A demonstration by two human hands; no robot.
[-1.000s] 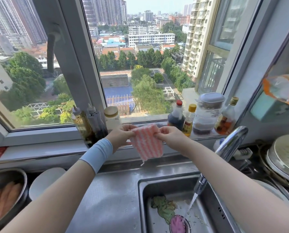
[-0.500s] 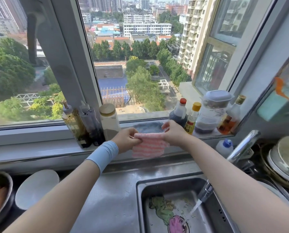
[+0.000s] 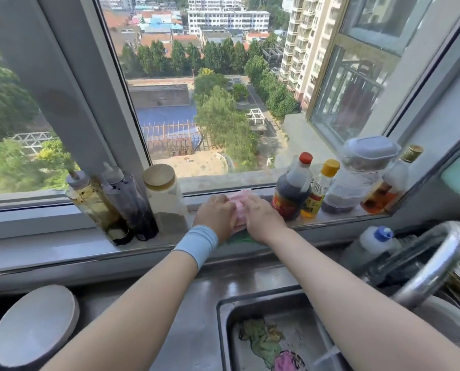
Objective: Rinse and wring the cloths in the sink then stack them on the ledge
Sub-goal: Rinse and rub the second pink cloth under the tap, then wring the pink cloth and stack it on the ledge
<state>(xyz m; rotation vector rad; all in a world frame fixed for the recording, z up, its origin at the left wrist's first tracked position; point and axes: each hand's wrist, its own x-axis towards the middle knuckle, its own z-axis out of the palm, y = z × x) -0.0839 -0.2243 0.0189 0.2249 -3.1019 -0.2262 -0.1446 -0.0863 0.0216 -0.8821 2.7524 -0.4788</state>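
This was a home kitchen high in an apartment block. A stainless steel sink [image 3: 250, 297] with a curved chrome faucet [image 3: 434, 266] sat under a window overlooking towers and trees. The ledge [image 3: 49, 247] carried sauce bottles [image 3: 293, 191], oil dispensers [image 3: 95, 202], a lidded jar [image 3: 164, 202] and stacked plastic food containers [image 3: 357, 178].

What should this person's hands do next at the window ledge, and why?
Probably let go and bring the right hand down to the crumpled green cloth in the steel sink. The pink striped cloth lies flat on the window ledge under it and the left hand, atop another green cloth; a magenta cloth also waits in the sink.
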